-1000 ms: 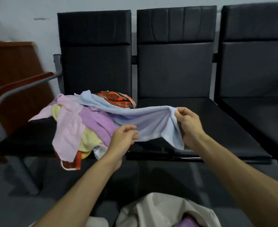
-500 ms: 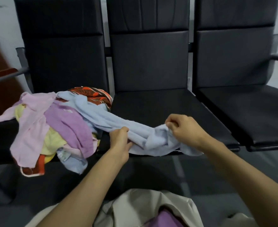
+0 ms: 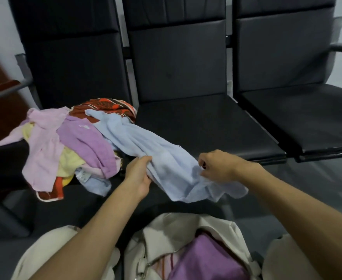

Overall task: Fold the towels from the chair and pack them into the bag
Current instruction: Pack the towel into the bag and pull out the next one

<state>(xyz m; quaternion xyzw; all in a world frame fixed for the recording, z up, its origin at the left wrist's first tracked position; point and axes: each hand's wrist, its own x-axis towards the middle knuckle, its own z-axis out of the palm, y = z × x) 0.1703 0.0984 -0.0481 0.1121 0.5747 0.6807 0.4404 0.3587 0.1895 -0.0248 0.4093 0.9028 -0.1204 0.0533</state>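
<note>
Blue towel (image 3: 166, 158) lowered, bunched between gripping left hand (image 3: 138, 175), right hand (image 3: 216, 165)

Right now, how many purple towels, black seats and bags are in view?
Purple towels: 2, pile towel, bagged towel
Black seats: 3, left seat, middle seat, right seat
Bags: 1
Total: 6

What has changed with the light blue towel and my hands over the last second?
The left hand and right hand pulled the light blue towel farther off the pile of towels, lower and toward the person; it now drapes over the front edge of the black seat. Both still grip it. The pile and the cream fabric bag stayed put.
</note>
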